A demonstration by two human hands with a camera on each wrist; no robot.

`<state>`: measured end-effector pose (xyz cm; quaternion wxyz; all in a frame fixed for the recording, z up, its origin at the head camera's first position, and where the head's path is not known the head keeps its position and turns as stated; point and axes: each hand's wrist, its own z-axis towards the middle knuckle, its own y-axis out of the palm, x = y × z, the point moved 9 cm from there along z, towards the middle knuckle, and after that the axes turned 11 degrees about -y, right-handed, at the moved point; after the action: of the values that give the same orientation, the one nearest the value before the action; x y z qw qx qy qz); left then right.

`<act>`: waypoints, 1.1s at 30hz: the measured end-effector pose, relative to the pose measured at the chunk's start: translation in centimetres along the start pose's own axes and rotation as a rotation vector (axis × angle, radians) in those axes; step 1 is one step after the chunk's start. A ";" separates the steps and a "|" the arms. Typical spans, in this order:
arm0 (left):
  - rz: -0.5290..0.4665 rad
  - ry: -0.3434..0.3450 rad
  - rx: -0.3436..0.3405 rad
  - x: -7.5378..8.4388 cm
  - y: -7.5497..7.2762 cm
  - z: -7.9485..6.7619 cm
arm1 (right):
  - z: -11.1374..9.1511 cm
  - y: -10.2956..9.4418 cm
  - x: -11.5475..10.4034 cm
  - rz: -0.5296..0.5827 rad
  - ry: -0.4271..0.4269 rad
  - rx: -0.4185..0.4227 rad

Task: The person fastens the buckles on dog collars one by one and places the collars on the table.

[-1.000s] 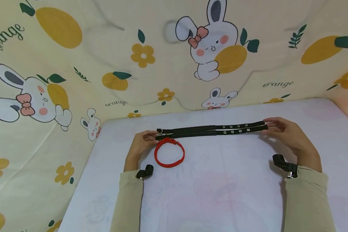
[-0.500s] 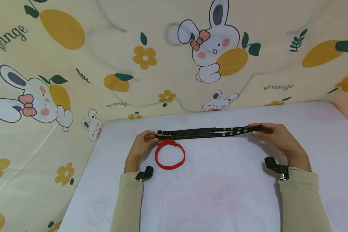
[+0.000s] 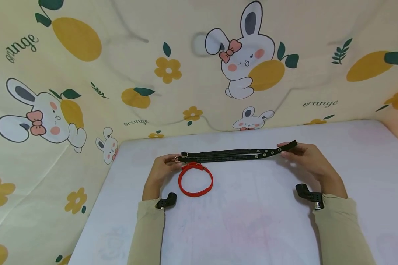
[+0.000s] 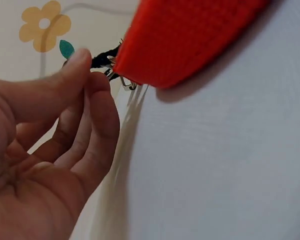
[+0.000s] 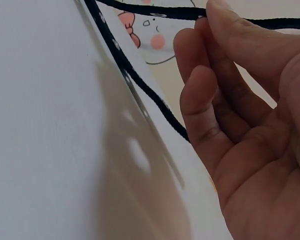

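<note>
Two black collars with metal eyelets lie nearly side by side, a far one [image 3: 219, 152] and a near one [image 3: 219, 159], close to the back of the white table. My left hand [image 3: 160, 172] is at their ringed ends; in the left wrist view the thumb and a finger pinch a black collar [image 4: 104, 58] beside its metal buckle. My right hand [image 3: 313, 162] pinches an eyelet end, which sticks up past the fingers. In the right wrist view, one black strap [image 5: 162, 11] passes between thumb and finger, and another [image 5: 155, 97] runs behind the fingers. Below the left ends stands a red collar [image 3: 196, 194], fastened into a loop.
A cream cloth [image 3: 182, 29] printed with rabbits and oranges hangs behind the white table [image 3: 245, 228] and at its left. Small black camera mounts sit on both wrists, a left one [image 3: 167, 200] and a right one [image 3: 307, 193].
My right hand has slid left along the black collars, and a strap end now tilts up past its fingers. The left hand stays at the buckle ends, where a ring now shows.
</note>
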<state>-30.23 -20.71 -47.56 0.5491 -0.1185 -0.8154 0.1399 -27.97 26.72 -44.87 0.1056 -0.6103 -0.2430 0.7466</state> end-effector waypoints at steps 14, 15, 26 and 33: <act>-0.132 0.059 -0.025 1.6 -0.6 -0.8 | 0.9 -0.4 -6.4 -0.111 -0.162 0.027; -0.140 0.082 -0.021 2.0 -0.6 -0.9 | 1.0 -0.5 -6.9 -0.114 -0.161 0.032; -0.315 0.312 -0.054 6.2 0.5 -4.2 | 0.6 0.6 -11.2 -0.213 -0.221 0.042; -0.277 0.364 -0.127 9.5 2.6 -5.5 | 1.2 0.9 -15.0 -0.267 -0.295 0.067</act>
<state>-28.56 -14.46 -38.32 0.6926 -0.0630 -0.7185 -0.0120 -25.53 18.81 -32.26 0.1868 -0.4527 -0.3096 0.8150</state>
